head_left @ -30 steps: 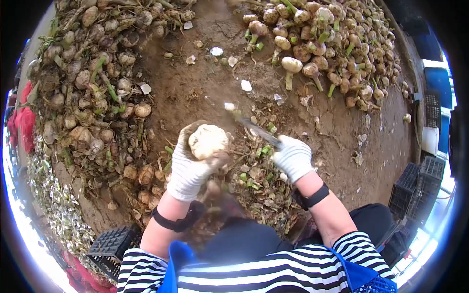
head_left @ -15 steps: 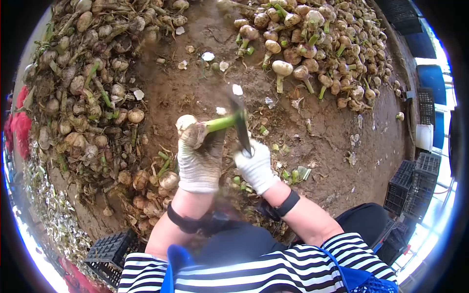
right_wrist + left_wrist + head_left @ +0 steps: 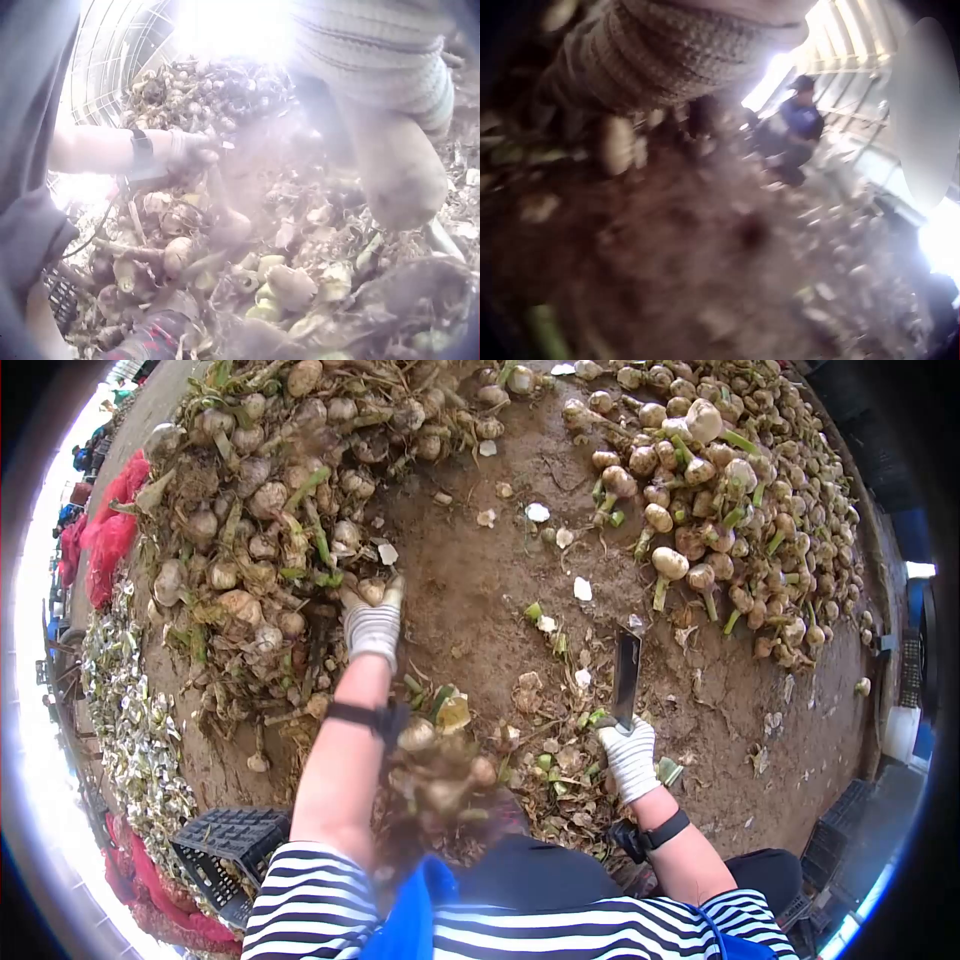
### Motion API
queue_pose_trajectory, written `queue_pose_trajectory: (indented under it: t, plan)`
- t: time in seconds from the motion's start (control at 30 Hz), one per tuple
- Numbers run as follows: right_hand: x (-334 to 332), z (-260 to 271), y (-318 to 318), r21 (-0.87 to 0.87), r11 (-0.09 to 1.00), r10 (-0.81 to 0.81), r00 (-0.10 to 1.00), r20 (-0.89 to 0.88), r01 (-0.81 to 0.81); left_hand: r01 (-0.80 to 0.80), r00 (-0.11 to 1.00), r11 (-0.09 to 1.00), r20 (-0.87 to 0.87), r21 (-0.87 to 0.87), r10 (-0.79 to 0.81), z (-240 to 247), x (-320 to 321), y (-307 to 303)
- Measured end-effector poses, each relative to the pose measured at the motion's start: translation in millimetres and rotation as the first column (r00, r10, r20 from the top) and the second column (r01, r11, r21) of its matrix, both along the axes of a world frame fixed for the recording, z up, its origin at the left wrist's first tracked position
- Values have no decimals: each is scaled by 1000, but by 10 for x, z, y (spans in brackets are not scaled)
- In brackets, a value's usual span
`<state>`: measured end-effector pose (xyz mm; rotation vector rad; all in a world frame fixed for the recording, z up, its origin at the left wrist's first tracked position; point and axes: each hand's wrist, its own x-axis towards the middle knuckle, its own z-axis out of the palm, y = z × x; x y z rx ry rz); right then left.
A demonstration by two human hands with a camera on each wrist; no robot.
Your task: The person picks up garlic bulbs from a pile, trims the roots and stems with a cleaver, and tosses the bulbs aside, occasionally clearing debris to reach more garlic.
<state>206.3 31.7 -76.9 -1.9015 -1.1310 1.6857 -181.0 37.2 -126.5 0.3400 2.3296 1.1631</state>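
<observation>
Crate (image 3: 232, 836) near net bag (image 3: 160, 905) — left hand (image 3: 371, 626): fingers part-curled round bulb (image 3: 372, 591) — right hand (image 3: 630, 760): fingers closed round knife (image 3: 627, 675).

1. The head view looks steeply down and forward from above the striped sleeves (image 3: 310, 895); its wide, round-edged field takes in both arms, the knife (image 3: 627, 678) and two bulb heaps, left (image 3: 265, 500) and right (image 3: 745, 510).
2. The left wrist view sits low, close against the left hand (image 3: 372, 628), facing outward over blurred ground to a crouching person (image 3: 801, 127).
3. The right wrist view looks from beside the right hand (image 3: 630, 760), near litter, across to the left hand.
4. Head and right wrist views share the left forearm and littered ground.
</observation>
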Motion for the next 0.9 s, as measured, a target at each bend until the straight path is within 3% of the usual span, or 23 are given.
queue_pose_trajectory:
  t: [0.03, 0.07, 0.17, 0.23, 0.27, 0.3, 0.33, 0.37, 0.43, 0.47, 0.5, 0.53, 0.7, 0.77, 0.8, 0.83, 0.9]
  plan:
    - [6, 4, 16, 24, 1000, 17, 999, 35, -17, -44, 986, 927, -166, -372, -20, 35, 58, -51]
    - [-22, 8, 5, 1, 999, 38, 998, 46, -38, -108, 918, 790, -366, -603, -154, 169, 196, -38]
    - [-161, -20, 56, 44, 987, 153, 986, 60, -156, 45, 948, 795, -224, -605, -225, 486, 211, 57]
    - [-272, 281, 175, 187, 900, 368, 917, 156, -393, 88, 914, 798, -270, -596, -302, 334, 275, 36]
    - [-302, 337, 233, 306, 796, 434, 845, 312, -522, 296, 926, 937, -187, -185, -329, 274, 374, -4]
    - [-352, 426, 296, 381, 661, 463, 751, 471, -646, 403, 915, 873, -109, 276, -388, 328, 517, -26]
    - [-386, 573, 356, 353, 602, 505, 684, 526, -716, 245, 913, 834, 170, 494, -370, 396, 668, -88]
    - [-414, 686, 403, 346, 509, 528, 604, 597, -788, 173, 846, 822, 345, 543, -406, 553, 812, -112]
    - [-459, 809, 456, 305, 404, 591, 501, 633, -862, 148, 694, 813, 526, 563, -491, 838, 1115, -177]
    - [-484, 842, 481, 189, 354, 647, 386, 657, -916, 202, 658, 791, 519, 578, -547, 951, 1233, -202]
    - [-478, 880, 473, 182, 360, 647, 386, 658, -915, 409, 640, 738, 407, 537, -651, 1093, 1303, -222]
    - [-473, 918, 459, 167, 351, 668, 372, 645, -921, 514, 618, 642, 274, 568, -737, 1077, 1307, -245]
    - [-492, 1030, 406, 133, 299, 721, 315, 618, -945, 593, 614, 629, 223, 503, -757, 1012, 1456, -321]
    - [-513, 1047, 377, 159, 283, 720, 319, 616, -946, 222, 521, 742, 566, 632, -639, 1047, 1545, -347]
    - [-513, 1021, 350, 249, 283, 687, 377, 621, -926, -257, -22, 869, 897, 422, -442, 939, 1482, -310]
    - [-508, 990, 324, 336, 279, 654, 435, 620, -899, -254, -26, 872, 898, 419, -439, 861, 1507, -326]
    - [-502, 946, 315, 352, 271, 648, 440, 621, -896, -301, -1, 922, 967, 244, -256, 821, 1568, -338]
